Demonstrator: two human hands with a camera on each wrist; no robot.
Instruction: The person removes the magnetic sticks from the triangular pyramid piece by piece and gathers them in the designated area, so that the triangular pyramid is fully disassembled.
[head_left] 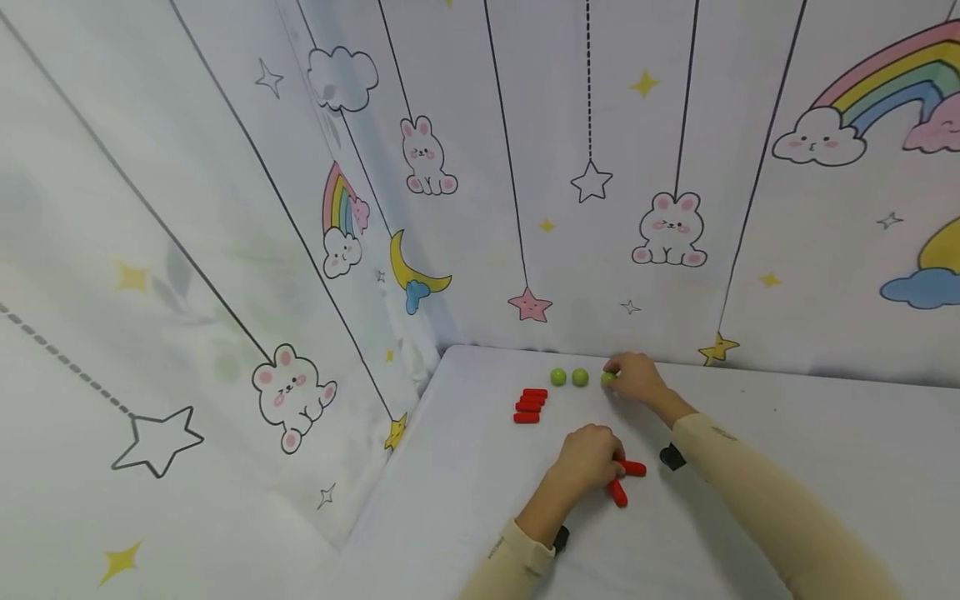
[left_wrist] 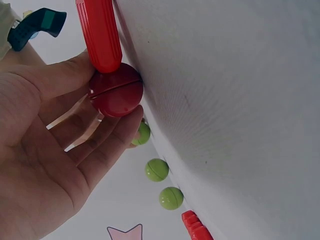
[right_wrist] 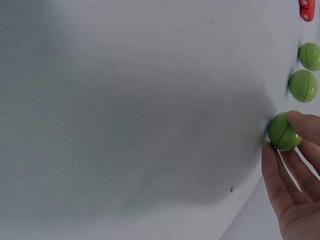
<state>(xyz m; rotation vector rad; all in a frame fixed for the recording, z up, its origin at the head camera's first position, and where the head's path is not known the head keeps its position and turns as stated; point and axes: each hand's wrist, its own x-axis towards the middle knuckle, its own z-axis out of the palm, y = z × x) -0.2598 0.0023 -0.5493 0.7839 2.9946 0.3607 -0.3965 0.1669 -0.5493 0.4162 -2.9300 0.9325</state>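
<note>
My left hand [head_left: 589, 457] pinches a dark red ball [left_wrist: 118, 91] with a seam round its middle, between thumb and fingertips. Just beyond the ball in the left wrist view, a ribbed red stick [left_wrist: 100, 35] overlaps it. From above, two red sticks, one pointing right [head_left: 632, 468] and one pointing toward the front [head_left: 618, 494], show beside this hand, which hides the ball. Farther back, my right hand [head_left: 637, 379] holds a green ball [right_wrist: 284, 132] between thumb and fingers, low at the white tabletop. Two more green balls, the nearer one [head_left: 580, 377] and the leftmost one [head_left: 558, 377], lie to its left.
Several short red sticks [head_left: 527, 407] lie stacked in a row at the left, in front of the green balls. A white curtain [head_left: 480, 208] with printed animals and stars rises behind the table's [head_left: 450, 467] back and left edges.
</note>
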